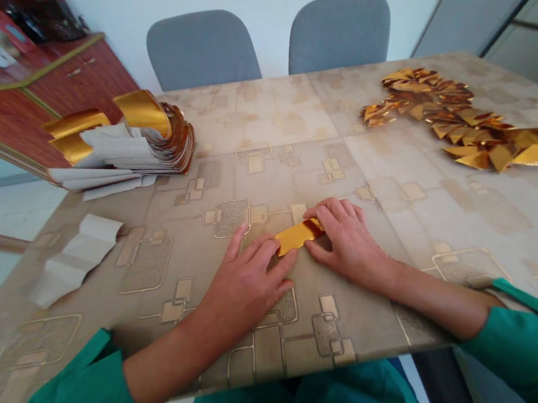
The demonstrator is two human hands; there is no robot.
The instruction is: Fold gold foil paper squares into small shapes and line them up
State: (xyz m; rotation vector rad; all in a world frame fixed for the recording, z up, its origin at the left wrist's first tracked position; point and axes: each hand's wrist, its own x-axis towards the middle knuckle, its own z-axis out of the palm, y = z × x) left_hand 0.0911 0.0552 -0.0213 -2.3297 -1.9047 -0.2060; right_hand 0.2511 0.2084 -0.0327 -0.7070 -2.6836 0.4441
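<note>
A narrow folded strip of gold foil paper (292, 237) lies just over the patterned tablecloth, between my two hands. At its left end, my left hand (252, 276) pinches it between thumb and fingers, with the index finger raised. My right hand (345, 237) grips the right end, fingers along the far edge and thumb along the near one. The strip's right tip is partly hidden under those fingers.
At the back left sits a stack of gold and white paper sheets (139, 143). One creased pale sheet (80, 256) lies near the left edge. A long heap of folded gold pieces (457, 109) spreads at the back right. Two grey chairs (203, 49) stand behind the table (286, 111).
</note>
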